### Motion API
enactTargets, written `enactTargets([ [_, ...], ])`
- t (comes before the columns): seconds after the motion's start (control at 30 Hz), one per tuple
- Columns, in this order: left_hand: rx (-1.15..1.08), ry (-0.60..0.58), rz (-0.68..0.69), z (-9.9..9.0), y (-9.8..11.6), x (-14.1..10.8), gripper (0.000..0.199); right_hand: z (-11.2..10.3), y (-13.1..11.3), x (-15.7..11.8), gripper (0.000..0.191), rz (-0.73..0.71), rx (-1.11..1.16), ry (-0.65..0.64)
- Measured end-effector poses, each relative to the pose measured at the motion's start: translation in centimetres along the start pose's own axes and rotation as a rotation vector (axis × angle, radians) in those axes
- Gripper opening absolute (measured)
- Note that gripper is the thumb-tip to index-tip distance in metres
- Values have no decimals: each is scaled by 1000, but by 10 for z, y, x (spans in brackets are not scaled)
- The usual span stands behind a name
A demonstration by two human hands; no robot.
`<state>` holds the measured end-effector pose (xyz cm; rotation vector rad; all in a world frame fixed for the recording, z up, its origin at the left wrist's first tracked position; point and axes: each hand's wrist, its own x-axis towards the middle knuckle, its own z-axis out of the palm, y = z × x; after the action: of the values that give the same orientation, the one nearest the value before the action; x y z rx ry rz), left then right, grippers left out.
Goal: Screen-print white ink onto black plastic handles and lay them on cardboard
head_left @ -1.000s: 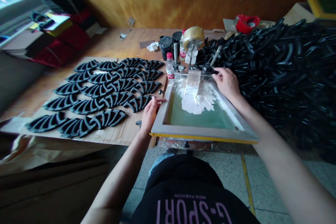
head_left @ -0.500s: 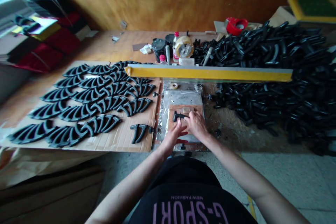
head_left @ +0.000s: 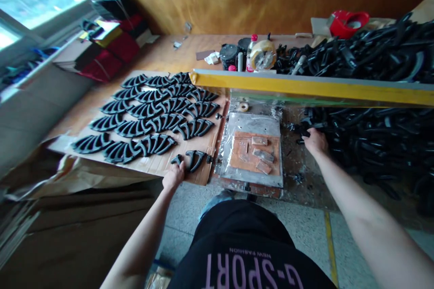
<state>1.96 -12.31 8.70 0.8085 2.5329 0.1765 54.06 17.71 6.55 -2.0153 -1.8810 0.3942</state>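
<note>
My left hand (head_left: 174, 175) is closed on a black curved piece (head_left: 176, 159) with a T-shaped end, low over the front of a cardboard sheet (head_left: 193, 181). Just right of it on the cardboard lie similar black pieces (head_left: 195, 160). Over at the near left edge of a big heap of black pieces (head_left: 366, 144), my right hand (head_left: 318, 142) has its fingers closed on another black piece (head_left: 313, 123), partly hidden by the fingers. Between the hands lies a metal plate (head_left: 224, 174) bearing a brown board (head_left: 237, 162) with small blocks (head_left: 263, 156) on it.
Rows of black pieces (head_left: 135, 126) cover the cardboard. A yellow and grey bar (head_left: 305, 83) spans above the bench behind the plate. Beyond it stand a bottle (head_left: 251, 52), a tape roll (head_left: 263, 55) and dark cups (head_left: 229, 55). A red tape dispenser (head_left: 347, 25) sits at the back right.
Both hands have left the board, where they were together on a black piece. The left went left to the cardboard with a piece; the right went right to the heap. The view has shifted.
</note>
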Motion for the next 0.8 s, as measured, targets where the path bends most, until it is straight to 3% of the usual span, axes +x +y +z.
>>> enactTargets([
  [0.13, 51, 14, 78, -2, 8, 0, 42, -3, -21, -23, 29, -26, -39, 141],
  [0.23, 5, 20, 146, -21, 33, 5, 46, -15, -56, -55, 39, -286, -22, 109],
  [0.3, -108, -6, 256, -38, 68, 5, 53, -17, -83, -80, 40, -486, 34, -19],
  [0.37, -320, -53, 414, -57, 118, -3, 63, -12, -109, -103, 39, -642, 63, -136],
  [0.4, -586, -85, 506, -67, 146, -11, 65, -8, -120, -112, 38, -699, 57, -175],
  [0.47, -991, -154, 683, -87, 200, -31, 65, 1, -136, -124, 35, -793, 11, -210],
  [0.57, -1196, -234, 793, -110, 254, -62, 66, 10, -147, -131, 30, -877, -70, -176],
  [0.67, -1243, -247, 814, -116, 260, -82, 64, 14, -148, -134, 31, -875, -121, -128],
  [0.8, -1222, -295, 714, -94, 212, -93, 57, 2, -124, -125, 27, -748, -65, -59],
])
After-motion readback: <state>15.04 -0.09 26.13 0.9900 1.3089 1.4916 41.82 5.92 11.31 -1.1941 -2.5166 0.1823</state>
